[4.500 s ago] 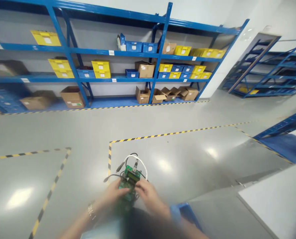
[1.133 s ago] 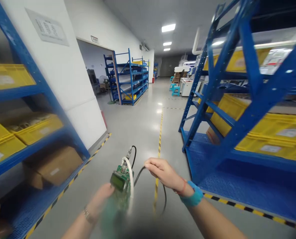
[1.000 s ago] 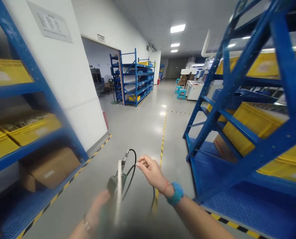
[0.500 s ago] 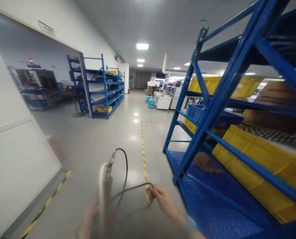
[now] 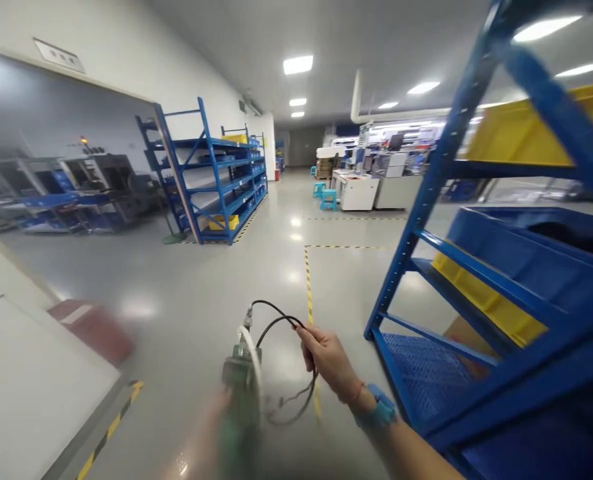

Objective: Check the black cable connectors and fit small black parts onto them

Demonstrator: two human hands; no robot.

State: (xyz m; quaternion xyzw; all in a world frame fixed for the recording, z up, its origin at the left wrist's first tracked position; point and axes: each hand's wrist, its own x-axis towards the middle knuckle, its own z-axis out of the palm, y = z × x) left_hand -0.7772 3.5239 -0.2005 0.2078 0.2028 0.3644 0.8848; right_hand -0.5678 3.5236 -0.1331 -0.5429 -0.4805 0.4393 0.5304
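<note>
My right hand is closed in a pinch on a thin black cable, out in front of me over the floor. The cable loops from a metal connector and hangs below the fingers, its lower end blurred. At the lower left my left hand, smeared by motion, grips the side of a dark green boxy device. A white curved strap or tube runs along the device. The device's kind cannot be made out, and its lower part is blurred. A blue band circles my right wrist.
Blue racking with a blue bin and yellow bins stands close on the right. A white wall panel and a red box are on the left. Yellow-black tape marks the floor. Farther off are blue shelves and turquoise stools.
The view has moved forward past the near rack. The green device has turned and shows more plainly. My right hand has risen with the cable, and the red box has come into view.
</note>
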